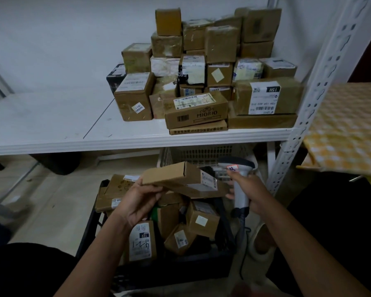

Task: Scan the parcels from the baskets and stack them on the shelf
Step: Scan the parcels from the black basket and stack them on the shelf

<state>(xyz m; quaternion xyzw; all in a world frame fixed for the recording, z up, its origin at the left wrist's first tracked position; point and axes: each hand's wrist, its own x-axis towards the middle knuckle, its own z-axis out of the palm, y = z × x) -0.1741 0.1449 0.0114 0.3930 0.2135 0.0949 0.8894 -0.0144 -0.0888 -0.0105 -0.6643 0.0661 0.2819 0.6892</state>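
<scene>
My left hand [140, 200] grips a flat brown cardboard parcel [174, 174] from below, holding it above the black basket [90, 228]. A white label shows on the parcel's right end. My right hand [250, 190] holds a white barcode scanner [239, 174] by its handle, its head just right of that label. The basket holds several brown parcels [201, 219]. On the white shelf [51, 125] above stands a pile of stacked parcels [201, 67], on its right half.
A white perforated basket [201, 155] sits under the shelf behind the black one. The shelf's white slotted upright [308, 99] rises at right. A yellow checked cloth [347, 129] lies beyond it. The scanner's cable hangs beside the basket.
</scene>
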